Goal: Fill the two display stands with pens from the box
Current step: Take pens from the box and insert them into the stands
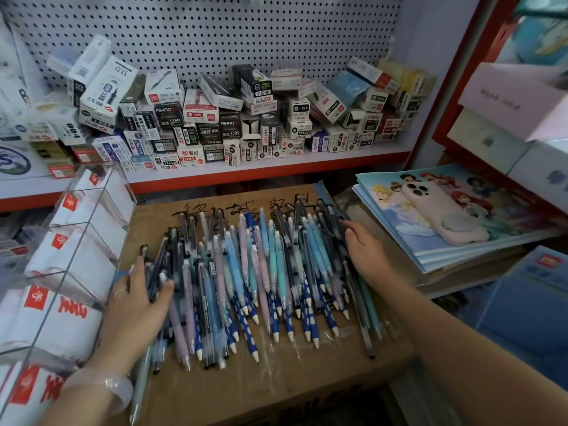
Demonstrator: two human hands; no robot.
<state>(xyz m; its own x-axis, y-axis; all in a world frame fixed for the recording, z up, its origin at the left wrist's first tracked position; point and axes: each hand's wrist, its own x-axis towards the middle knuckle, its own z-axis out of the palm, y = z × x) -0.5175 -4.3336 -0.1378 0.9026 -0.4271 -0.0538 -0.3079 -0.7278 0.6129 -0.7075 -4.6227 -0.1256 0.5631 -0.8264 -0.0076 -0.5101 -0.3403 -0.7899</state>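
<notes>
1. Left hand (135,298): thumb and fingers curled round a bundle of dark pens (158,269) at the near-left edge of the pen pile (261,272); its fingertips are hidden under them.
2. Right hand (364,250): fingers straight, pressed flat against the pile's right side.
3. Pile lies between both hands on a cardboard box (307,385).
4. Clear display stand (92,216): just left of the left hand, partly cut off.
</notes>
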